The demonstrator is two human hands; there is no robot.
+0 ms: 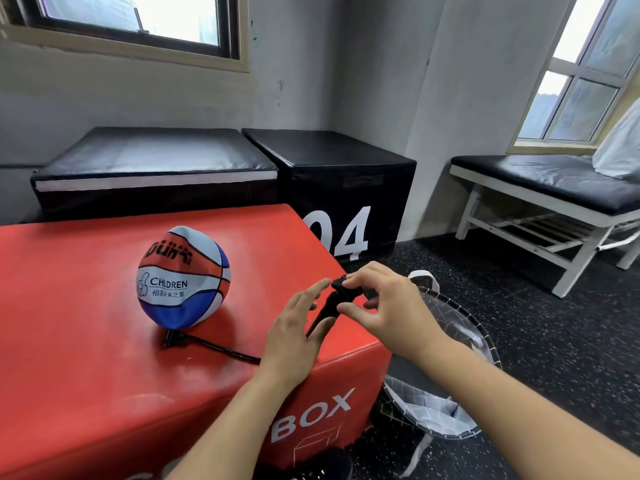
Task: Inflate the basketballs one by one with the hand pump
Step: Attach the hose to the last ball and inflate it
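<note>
A red box [86, 341] fills the near left of the view. The word "BOX" is on its front side. On top of it sits 1 basketball [183, 278]. The ball is red, white and blue, and it has the word "CHILDREN" on it. It looks soft and wrinkled, not round and full. It sits on the left middle part of the box top.

A thin black hose [214, 346] goes in under the ball. It lies along the box top and runs toward the hands.

The pump [330, 304] is small and black. It is at the right edge of the box, well apart from the ball, and both hands are on it. The left hand [298, 337] lies beside the lower part of the pump. Its fingers are mostly straight and touch the pump. The right hand [384, 306] is at the top of the pump. Its thumb and fingertips are curled in and pinch the pump's black top.

Behind the red box stand 2 black boxes. 1 black box [349, 174] has "04" in big white numbers. A bench [554, 188] with a black pad and white legs stands by the right window. A floppy bag [443, 375] with a grid pattern sits on the dark floor beside the red box.
</note>
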